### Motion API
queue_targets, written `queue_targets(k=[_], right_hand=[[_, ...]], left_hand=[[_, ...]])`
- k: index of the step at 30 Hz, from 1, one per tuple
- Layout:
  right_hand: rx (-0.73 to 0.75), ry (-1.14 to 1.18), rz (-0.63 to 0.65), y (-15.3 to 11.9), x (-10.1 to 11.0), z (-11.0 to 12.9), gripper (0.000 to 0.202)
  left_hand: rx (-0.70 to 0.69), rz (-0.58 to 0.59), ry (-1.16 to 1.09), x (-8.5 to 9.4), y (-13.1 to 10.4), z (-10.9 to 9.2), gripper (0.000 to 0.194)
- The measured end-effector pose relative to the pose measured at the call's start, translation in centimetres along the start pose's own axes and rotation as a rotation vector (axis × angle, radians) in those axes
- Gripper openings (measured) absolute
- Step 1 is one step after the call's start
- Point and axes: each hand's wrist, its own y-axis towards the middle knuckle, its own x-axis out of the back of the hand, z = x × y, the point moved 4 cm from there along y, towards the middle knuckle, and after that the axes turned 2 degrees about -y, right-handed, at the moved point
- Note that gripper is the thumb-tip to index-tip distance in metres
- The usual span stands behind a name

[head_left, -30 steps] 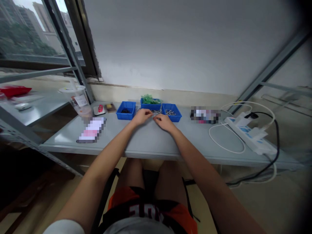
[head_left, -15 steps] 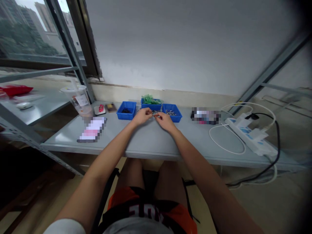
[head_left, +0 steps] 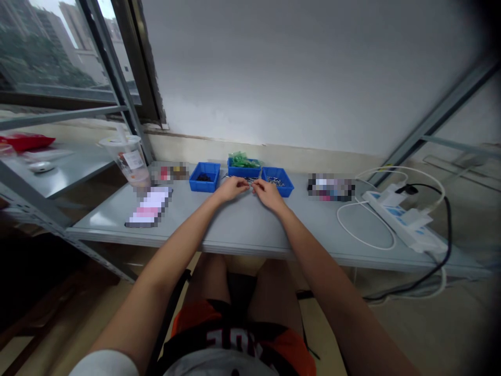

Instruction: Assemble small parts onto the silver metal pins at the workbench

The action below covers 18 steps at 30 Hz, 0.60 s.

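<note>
My left hand (head_left: 234,189) and my right hand (head_left: 268,193) meet fingertip to fingertip above the grey table. Both are closed in a pinch; whatever lies between the fingers is too small to make out. Just behind them, thin metallic pieces (head_left: 252,179) lie on the table, partly hidden by my hands. A blue bin (head_left: 204,187) with small dark pieces stands to the left. Another blue bin (head_left: 287,192), to the right, contains small shiny metal pieces. Behind, a third blue bin (head_left: 235,171) is heaped with green plastic pieces (head_left: 241,159).
At the left are a phone (head_left: 151,207) and a plastic cup with a straw (head_left: 133,162). To the right lie a blurred-out dark item (head_left: 331,188), a looped white cable (head_left: 364,241) and a white power strip (head_left: 410,227) with plugs. A wall rises behind the table (head_left: 242,230).
My left hand has shifted slightly right and lower, its fingers now stretching toward the right fingertips. My right hand has turned a little and moved slightly right. The bins look unmoved.
</note>
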Motion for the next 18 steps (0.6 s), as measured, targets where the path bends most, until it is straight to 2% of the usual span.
queue_targets(k=[6,9,12,15,18], right_hand=[[-0.003,-0.006,-0.032,0.2,0.2,-0.4,0.026],[-0.008,-0.029,-0.014,0.1,0.1,-0.5,0.025],[0.003,-0.059,0.064,-0.1,-0.2,-0.2,0.025],[0.034,-0.068,0.129,-0.3,-0.6,0.2,0.025],[0.034,-0.063,0.123,-0.4,-0.5,0.4,0.025]], left_hand=[[0.038,-0.015,0.077,0.6,-0.2,-0.1,0.023],[0.043,-0.093,0.013,1.3,-0.2,-0.6,0.022],[0.046,-0.155,-0.079,1.5,-0.2,-1.0,0.021],[0.059,-0.155,-0.143,1.3,0.0,-1.0,0.021],[0.047,-0.149,-0.199,1.0,0.2,-0.7,0.020]])
